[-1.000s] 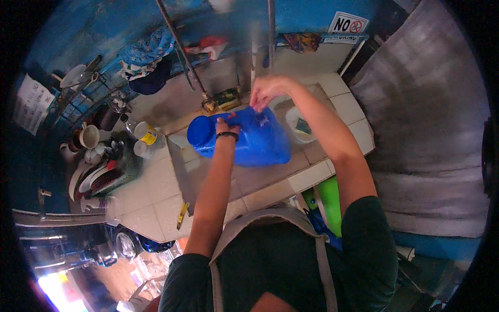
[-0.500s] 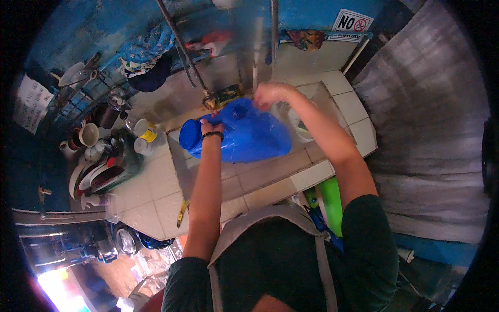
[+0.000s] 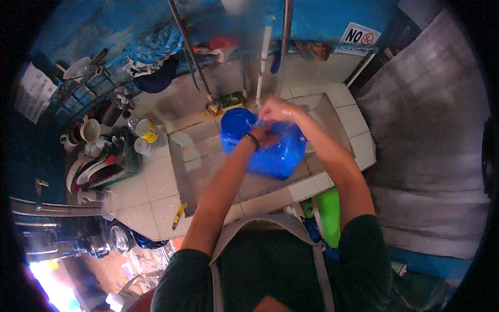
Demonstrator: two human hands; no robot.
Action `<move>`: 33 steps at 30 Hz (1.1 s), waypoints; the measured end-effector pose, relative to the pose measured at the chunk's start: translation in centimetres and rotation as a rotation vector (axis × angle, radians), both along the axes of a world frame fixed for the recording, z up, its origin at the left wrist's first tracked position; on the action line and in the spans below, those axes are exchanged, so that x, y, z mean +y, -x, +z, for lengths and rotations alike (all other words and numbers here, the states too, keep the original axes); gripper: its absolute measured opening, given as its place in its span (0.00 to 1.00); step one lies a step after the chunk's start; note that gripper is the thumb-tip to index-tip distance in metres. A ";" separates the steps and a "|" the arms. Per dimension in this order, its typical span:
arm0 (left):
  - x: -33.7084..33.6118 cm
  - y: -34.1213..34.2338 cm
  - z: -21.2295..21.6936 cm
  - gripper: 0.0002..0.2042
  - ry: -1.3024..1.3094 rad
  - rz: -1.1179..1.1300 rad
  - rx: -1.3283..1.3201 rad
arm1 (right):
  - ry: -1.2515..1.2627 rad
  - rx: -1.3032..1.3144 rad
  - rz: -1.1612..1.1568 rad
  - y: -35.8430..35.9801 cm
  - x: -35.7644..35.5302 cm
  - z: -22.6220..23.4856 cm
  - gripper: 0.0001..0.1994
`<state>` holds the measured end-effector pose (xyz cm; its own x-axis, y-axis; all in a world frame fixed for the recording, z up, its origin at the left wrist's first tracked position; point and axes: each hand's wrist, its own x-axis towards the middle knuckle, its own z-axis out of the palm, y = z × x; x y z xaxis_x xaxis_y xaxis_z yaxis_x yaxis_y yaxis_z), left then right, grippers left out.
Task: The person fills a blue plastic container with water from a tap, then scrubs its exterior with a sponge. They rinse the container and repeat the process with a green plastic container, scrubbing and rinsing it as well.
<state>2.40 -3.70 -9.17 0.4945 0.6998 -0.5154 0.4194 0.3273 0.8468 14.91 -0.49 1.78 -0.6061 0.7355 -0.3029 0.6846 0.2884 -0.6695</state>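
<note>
A big blue plastic jug (image 3: 278, 162) with a broad round lid (image 3: 238, 120) stands tilted in the tiled sink (image 3: 200, 190). My left hand (image 3: 266, 137) is closed on the jug's upper part beside the lid, blurred by motion, with a dark beaded bracelet at the wrist. Just above the jug's far right side is my right hand (image 3: 278, 110), wet and with its fingers curled together. What those fingers hold, if anything, is hidden. A clear container behind the jug is mostly covered by my right forearm.
Left of the sink, a dish rack (image 3: 127, 166) holds plates and cups beside a yellow-labelled tub (image 3: 148, 131). A yellow cutter (image 3: 179, 214) lies on the near left rim. Pipes (image 3: 264, 57) rise behind the sink; a grey curtain (image 3: 421, 156) hangs at the right.
The jug has shifted right and turned, its lid now farther back and to the right. My left hand has moved right with it; my right hand has come slightly nearer and to the right.
</note>
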 end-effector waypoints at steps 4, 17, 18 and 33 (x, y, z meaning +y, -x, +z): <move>-1.3 -2.6 0.7 0.16 -0.677 -0.366 0.711 | 0.137 0.217 -0.122 -2.1 -1.1 -1.5 0.09; -2.2 0.2 -3.0 0.16 -1.225 -0.222 0.475 | -0.489 -0.170 -0.092 -3.2 -0.8 -7.6 0.11; -2.1 0.9 -2.8 0.17 -1.181 -0.150 0.540 | -0.574 -0.192 -0.115 -3.4 -1.1 -8.9 0.11; -3.5 7.8 -3.0 0.17 -1.043 0.360 0.745 | -0.322 0.011 -0.195 0.3 -1.1 -12.0 0.19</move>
